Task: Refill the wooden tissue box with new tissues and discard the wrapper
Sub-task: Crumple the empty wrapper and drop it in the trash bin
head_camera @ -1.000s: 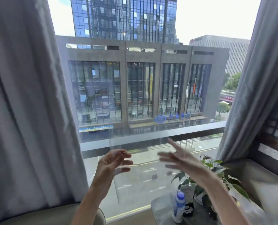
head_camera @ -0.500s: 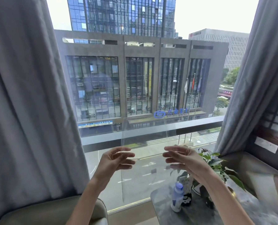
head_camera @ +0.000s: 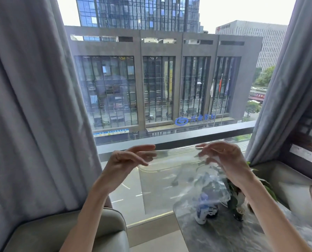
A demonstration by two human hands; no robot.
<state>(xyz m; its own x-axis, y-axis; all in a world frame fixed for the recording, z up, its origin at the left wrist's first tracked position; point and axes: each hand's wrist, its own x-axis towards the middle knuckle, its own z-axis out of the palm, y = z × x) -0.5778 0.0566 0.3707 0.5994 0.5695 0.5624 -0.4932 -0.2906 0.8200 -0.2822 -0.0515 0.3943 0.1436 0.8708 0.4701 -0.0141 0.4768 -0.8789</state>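
A clear plastic wrapper [head_camera: 169,182] hangs in the air in front of the window, stretched between both hands. My left hand [head_camera: 128,160] pinches its top left corner with fingertips. My right hand [head_camera: 222,157] grips the top right part, where the film is bunched and crumpled below the palm. The sheet is see-through, so the street shows behind it. No wooden tissue box or tissues are in view.
A dark marbled side table [head_camera: 224,233] stands at lower right with a white and blue bottle [head_camera: 203,210] and a potted plant [head_camera: 242,195]. A grey armchair [head_camera: 69,231] is at lower left. Grey curtains [head_camera: 33,106] frame the window on both sides.
Both hands have closed onto the wrapper's top edge and pulled it taut and level. The right hand has gathered film under its palm. The view has tilted down slightly.
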